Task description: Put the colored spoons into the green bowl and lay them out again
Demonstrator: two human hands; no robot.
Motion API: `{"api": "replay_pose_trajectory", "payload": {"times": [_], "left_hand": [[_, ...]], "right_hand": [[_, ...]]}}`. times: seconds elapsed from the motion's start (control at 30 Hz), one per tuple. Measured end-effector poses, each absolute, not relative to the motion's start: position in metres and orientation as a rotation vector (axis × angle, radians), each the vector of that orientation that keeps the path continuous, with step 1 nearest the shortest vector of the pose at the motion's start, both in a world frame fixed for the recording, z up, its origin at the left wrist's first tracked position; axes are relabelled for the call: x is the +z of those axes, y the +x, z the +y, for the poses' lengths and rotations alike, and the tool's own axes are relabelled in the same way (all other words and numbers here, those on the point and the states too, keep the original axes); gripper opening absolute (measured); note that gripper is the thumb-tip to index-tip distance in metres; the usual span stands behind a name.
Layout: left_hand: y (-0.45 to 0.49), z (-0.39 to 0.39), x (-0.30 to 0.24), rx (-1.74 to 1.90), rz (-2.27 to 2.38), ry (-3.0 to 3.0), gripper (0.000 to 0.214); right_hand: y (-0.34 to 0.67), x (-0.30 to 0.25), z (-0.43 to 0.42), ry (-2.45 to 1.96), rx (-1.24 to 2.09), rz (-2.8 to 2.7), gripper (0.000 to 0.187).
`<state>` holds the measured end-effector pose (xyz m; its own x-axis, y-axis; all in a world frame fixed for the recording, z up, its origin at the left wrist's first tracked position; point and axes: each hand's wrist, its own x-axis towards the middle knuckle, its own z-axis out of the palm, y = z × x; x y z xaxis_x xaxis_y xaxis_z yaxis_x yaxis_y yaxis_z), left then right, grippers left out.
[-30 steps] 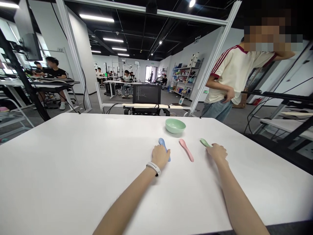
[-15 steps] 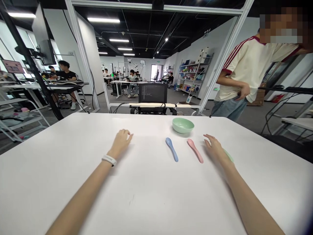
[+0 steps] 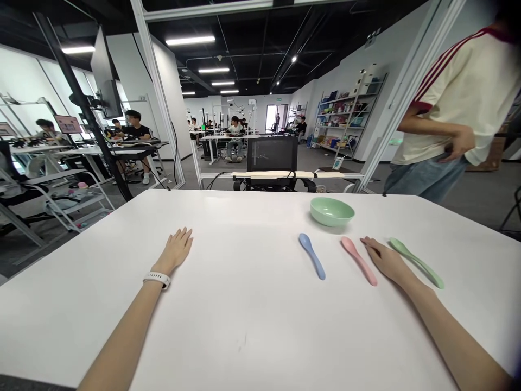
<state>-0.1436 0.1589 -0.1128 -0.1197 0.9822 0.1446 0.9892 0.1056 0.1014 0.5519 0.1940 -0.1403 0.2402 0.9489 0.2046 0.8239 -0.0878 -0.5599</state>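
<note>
My left hand [image 3: 176,250] lies flat, palm down, on the left part of the white table [image 3: 244,304], its fingers stretched out and nothing held. My right hand [image 3: 380,256] rests low over the table between a pink spoon [image 3: 359,260] and a green spoon [image 3: 417,263], fingers extended, holding neither. Left of the pink spoon is a blue spoon [image 3: 312,256], its bowl end pointing away from me. Behind the spoons stands a light green bowl [image 3: 332,212]; its inside looks bare.
A metal frame [image 3: 157,92] rises past the table's far edge, with a black office chair [image 3: 272,155] behind it. A person in a cream shirt [image 3: 464,98] stands beyond the right corner. Shelves [image 3: 345,117] and seated people are farther back.
My left hand has moved left and flattened on the table. The right hand has lowered beside the pink spoon, and the green spoon now shows fully. The camera view has turned left.
</note>
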Motion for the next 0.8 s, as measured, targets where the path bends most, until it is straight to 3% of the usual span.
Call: {"api": "replay_pose_trajectory", "payload": {"times": [0.8], "left_hand": [[-0.155, 0.165, -0.131, -0.300, -2.316, -2.049, 0.070]], "right_hand": [[0.561, -0.150, 0.195, -1.926, 0.245, -1.635, 0.051]]}}
